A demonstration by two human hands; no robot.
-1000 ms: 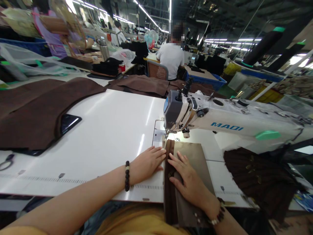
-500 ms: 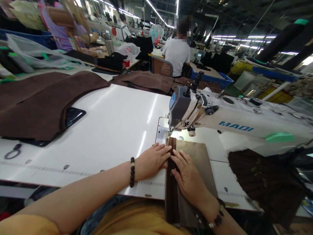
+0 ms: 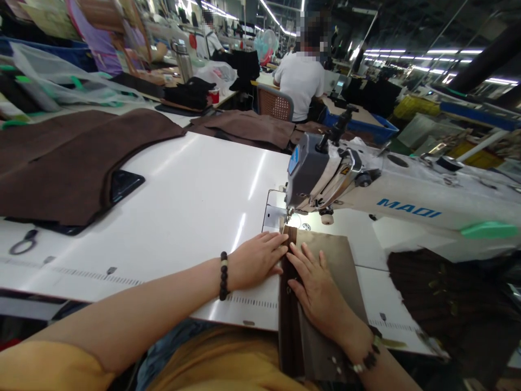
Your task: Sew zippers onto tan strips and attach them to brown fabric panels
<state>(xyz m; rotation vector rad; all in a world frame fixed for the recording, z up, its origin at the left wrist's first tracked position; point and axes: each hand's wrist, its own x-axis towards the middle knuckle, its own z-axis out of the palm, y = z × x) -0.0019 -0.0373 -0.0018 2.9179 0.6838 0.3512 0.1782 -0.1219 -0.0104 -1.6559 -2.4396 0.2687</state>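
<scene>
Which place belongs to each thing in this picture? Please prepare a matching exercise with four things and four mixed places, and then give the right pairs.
Column 1
1. left hand
2. right hand
3. MAQI lettering
4. large brown pieces

Column 2
A. at the left of the white table
B. over the tan panel
C. on the arm of the sewing machine
D. fingertips at the dark brown strip, from its left side

Pairs: 1-D, 2-B, 3-C, 4-A

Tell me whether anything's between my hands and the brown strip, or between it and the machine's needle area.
Nothing visible: your left hand and right hand touch the brown strip, whose far end lies at the needle area.
</scene>
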